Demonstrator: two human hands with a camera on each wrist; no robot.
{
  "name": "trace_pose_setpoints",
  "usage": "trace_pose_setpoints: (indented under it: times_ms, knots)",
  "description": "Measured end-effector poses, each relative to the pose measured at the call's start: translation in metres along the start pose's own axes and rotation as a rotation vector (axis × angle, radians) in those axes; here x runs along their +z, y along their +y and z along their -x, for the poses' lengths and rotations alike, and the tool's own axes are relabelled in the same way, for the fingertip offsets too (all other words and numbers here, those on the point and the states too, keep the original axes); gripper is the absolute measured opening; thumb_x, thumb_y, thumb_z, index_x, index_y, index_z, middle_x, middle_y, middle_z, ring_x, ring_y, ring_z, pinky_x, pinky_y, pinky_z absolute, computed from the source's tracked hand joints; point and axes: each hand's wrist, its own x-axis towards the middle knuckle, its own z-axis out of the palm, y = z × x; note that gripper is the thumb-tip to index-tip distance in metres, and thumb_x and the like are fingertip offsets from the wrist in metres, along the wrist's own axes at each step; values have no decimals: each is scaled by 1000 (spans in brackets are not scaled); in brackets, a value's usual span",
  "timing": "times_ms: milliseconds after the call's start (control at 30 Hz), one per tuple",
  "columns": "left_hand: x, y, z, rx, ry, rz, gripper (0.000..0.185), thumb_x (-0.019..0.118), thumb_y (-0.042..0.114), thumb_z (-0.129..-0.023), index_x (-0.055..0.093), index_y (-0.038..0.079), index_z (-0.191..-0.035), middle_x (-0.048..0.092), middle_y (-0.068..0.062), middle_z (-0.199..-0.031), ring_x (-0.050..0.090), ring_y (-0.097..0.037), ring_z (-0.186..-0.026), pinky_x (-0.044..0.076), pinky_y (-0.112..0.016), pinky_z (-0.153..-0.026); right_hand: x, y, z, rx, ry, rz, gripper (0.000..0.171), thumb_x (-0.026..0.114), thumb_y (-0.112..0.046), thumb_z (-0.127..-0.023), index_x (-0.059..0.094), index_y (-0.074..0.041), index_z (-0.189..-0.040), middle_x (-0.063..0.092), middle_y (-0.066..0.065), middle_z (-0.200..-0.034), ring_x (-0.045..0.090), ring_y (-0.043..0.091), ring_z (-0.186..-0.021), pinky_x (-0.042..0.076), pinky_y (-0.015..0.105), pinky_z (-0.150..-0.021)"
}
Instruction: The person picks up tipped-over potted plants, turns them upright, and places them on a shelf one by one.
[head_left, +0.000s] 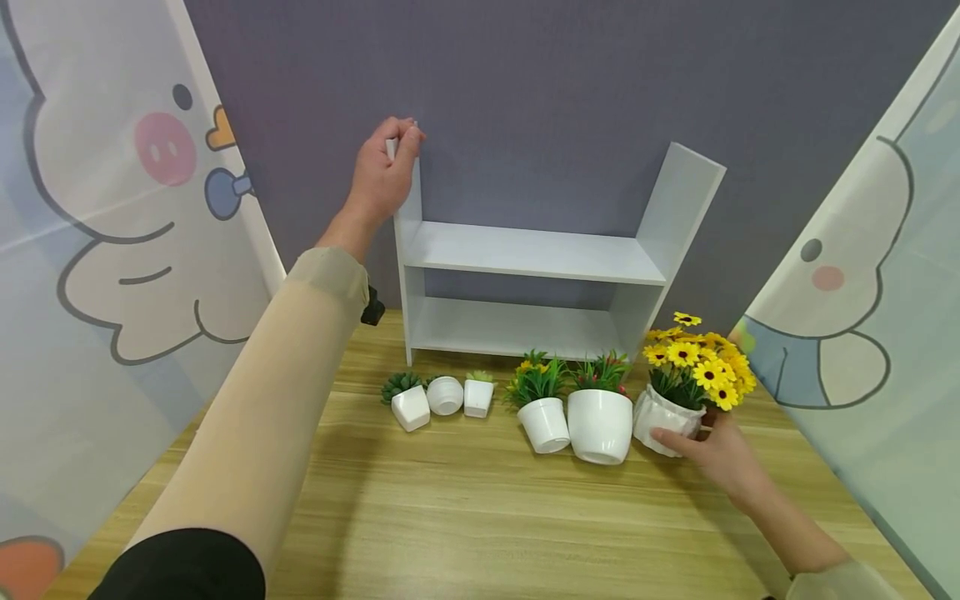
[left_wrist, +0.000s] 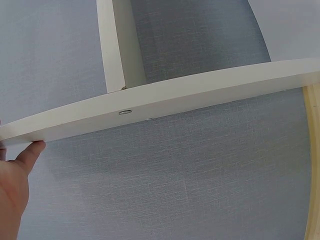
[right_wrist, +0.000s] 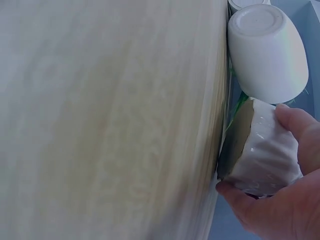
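1. White and two-tiered, the shelf (head_left: pixel 525 250) stands at the back of the wooden table (head_left: pixel 465 525), in front of the grey wall (head_left: pixel 525 100).
2. Left hand (head_left: pixel 384 171): thumb and fingers clamp the top of the shelf's left upright from both sides; the left wrist view also shows an oval metal fitting (left_wrist: pixel 125 112) set in that panel.
3. Right hand (head_left: pixel 720 458): thumb and fingers are clamped on the wrinkled white pot (head_left: pixel 663 421), whose yellow flowers (head_left: pixel 697 358) have dark centres. That pot is beside the shelf's right front corner — whether its base touches the table, I cannot tell.
4. Just left of it sits a large white pot (head_left: pixel 600 429) with greenery and red specks, then a smaller white pot (head_left: pixel 545 427), its greenery touched with yellow and orange.
5. Farther left, before the shelf, are three little white planters (head_left: pixel 411 408) — well apart from the right hand.
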Motion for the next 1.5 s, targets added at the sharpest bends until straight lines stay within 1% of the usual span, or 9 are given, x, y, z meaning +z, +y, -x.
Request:
trace_pose_setpoints:
  times_ms: [333, 533, 667, 767, 900, 1067, 1300, 1433, 1500]
  knots:
    - [2, -1, -1, 0, -6, 5, 27, 49, 39, -117, 56, 23, -96, 60, -7, -159, 45, -4, -156, 37, -27, -126, 5, 0, -3, -99, 57, 10, 101, 90, -30, -95, 24, 0, -166, 52, 27, -153, 55, 21, -128, 46, 7, -88]
    - [1, -1, -1, 5, -4, 4, 29, 49, 39, -117, 58, 17, -100, 61, -8, -157, 45, -4, -156, 39, -28, -124, 6, 2, -8, -203, 91, 17, 99, 94, -23, -90, 33, -4, -165, 52, 22, -158, 42, -8, -130, 33, -2, -97]
    - [1, -1, -1, -1, -5, 1, 31, 49, 39, -117, 59, 14, -102, 61, -7, -158, 45, -3, -156, 38, -27, -125, 7, 1, -11, -203, 74, 9, 97, 94, -21, -89, 35, -4, -165, 51, 22, -159, 46, 6, -139, 30, -2, -99]
    - [1, -2, -1, 3, -9, -4, 31, 49, 40, -117, 58, 16, -101, 61, -7, -158, 44, -3, -156, 37, -27, -126, 7, 0, -11, -165, 63, 12, 102, 95, -21, -88, 32, -3, -167, 48, 24, -162, 46, 32, -148, 36, 14, -115]
    - [1, -2, -1, 13, -10, -10, 31, 48, 40, -117, 58, 15, -101, 60, -7, -159, 44, -4, -157, 36, -26, -127, 8, -1, -14, -141, 51, 8, 109, 96, -19, -86, 27, 1, -168, 43, 29, -165, 39, 49, -153, 32, 62, -127]
    - [-2, 0, -1, 14, -11, 3, 29, 48, 38, -117, 56, 19, -97, 61, -8, -158, 45, -6, -157, 37, -26, -125, 10, -2, -17, -137, 52, -12, 117, 99, -18, -82, 23, 3, -169, 38, 34, -167, 35, 55, -155, 26, 77, -123]
    - [-2, -2, -1, 21, -1, 6, 29, 49, 37, -117, 57, 17, -98, 62, -10, -156, 46, -8, -157, 37, -26, -125, 11, -3, -19, -130, 41, -28, 116, 98, -19, -84, 23, 3, -169, 38, 34, -167, 34, 54, -155, 25, 75, -126]
    - [-1, -1, -1, 25, 7, 15, 28, 49, 35, -117, 57, 16, -98, 63, -11, -156, 47, -9, -156, 38, -27, -125, 6, 2, -19, -78, -64, -63, 107, 91, -24, -92, 22, 0, -170, 38, 28, -169, 38, 45, -153, 39, 41, -124]
    - [-1, -1, -1, 29, 8, 16, 28, 49, 35, -117, 56, 17, -96, 64, -11, -154, 47, -9, -156, 38, -28, -125, 1, 5, -20, -59, -137, -71, 99, 86, -25, -97, 24, 1, -169, 39, 28, -169, 40, 42, -152, 43, 35, -117]
